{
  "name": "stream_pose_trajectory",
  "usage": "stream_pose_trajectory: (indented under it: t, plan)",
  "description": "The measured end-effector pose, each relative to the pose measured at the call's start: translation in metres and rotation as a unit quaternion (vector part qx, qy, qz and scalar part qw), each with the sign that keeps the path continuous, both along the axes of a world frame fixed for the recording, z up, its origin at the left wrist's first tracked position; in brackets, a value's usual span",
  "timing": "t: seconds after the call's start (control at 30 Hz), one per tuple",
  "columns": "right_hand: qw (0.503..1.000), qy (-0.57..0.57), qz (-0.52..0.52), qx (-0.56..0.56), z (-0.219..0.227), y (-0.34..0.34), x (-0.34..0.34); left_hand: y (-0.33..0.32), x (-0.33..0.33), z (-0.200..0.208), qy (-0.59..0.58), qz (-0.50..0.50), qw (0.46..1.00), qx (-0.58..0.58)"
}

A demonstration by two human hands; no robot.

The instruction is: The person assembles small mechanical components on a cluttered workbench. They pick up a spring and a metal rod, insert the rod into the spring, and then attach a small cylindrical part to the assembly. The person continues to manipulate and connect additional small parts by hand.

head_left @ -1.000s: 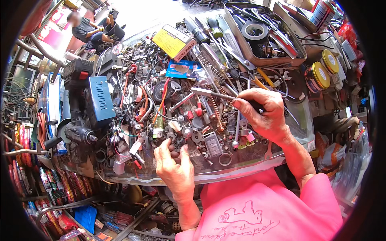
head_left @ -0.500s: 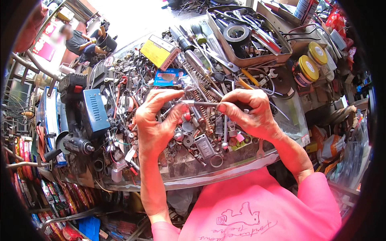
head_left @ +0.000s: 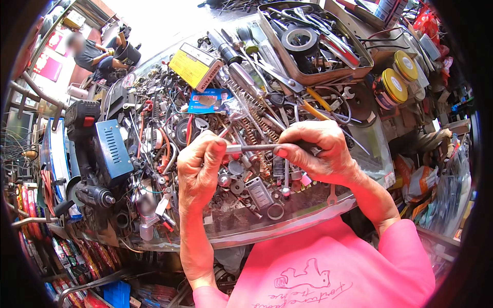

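Observation:
A thin dark metal rod with a paler, thicker metal sleeve at its left end spans my two hands above the cluttered bench. My left hand is closed, thumb and curled fingers pinching the sleeve end, whose tip they hide. My right hand grips the rod's other end between thumb and bent forefinger; that end disappears inside the hand. Beneath them lie coil springs, a small grey metal block and a metal ring, among many loose parts.
A tin of tools stands at the far right, beside pliers and yellow-lidded cans. A yellow box lies further back. At left are a power tool and a blue box. Another person sits far left.
My left fingers have closed round the sleeve end; before, they were spread wider, with thumb and forefinger apart. The rod sits slightly lower in view, and more of the pale sleeve shows.

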State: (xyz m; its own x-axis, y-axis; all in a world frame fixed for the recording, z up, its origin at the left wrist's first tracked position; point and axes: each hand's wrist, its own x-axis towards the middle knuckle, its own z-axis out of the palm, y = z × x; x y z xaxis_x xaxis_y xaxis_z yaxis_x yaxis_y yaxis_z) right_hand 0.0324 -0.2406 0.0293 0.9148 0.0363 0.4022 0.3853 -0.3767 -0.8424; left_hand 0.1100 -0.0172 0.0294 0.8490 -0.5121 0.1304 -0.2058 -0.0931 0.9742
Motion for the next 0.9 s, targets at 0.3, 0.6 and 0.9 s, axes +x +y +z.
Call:
stream_pose_trajectory:
  t: [0.3, 0.6, 0.9]
  plan:
    - [1.0, 0.002, 0.004, 0.003, -0.002, 0.002, 0.001, 0.003, -0.006, 0.006, 0.04, 0.005, 0.998, -0.039]
    - [0.999, 0.026, -0.026, -0.002, 0.004, 0.001, -0.001, 0.002, -0.006, -0.003, 0.032, 0.05, 0.996, -0.061]
    - [0.97, -0.121, -0.135, -0.162, -0.01, 0.005, 0.003, 0.017, 0.006, 0.0, -0.009, 0.095, 0.995, -0.043]
